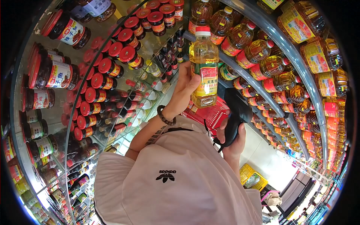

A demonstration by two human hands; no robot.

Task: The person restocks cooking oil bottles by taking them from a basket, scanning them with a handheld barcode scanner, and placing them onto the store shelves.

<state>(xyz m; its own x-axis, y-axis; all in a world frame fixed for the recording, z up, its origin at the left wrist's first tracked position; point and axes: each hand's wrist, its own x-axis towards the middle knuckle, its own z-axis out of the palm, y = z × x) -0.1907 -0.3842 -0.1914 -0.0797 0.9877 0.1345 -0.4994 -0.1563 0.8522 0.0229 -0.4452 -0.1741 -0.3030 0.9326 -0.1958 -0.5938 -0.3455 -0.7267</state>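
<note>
My left hand (184, 88), with a dark bead bracelet at the wrist, is wrapped round a clear bottle of yellow oil (204, 67). The bottle stands upright in front of me, with a red-and-white cap and a red, green and yellow label facing me. In my right hand (235, 144) is a black handheld barcode scanner (236, 108), gripped by its handle, its head lying just right of the bottle's base. Beneath the bottle and scanner shows part of a red plastic basket (204, 117); my arms and shirt hide the remainder.
Glass shelves (67, 112) on the left carry many red-lidded jars (101, 80). To the right, shelves with grey rails (275, 28) hold rows of oil bottles (258, 50). A yellow crate (255, 180) sits on the pale floor (258, 153) at lower right.
</note>
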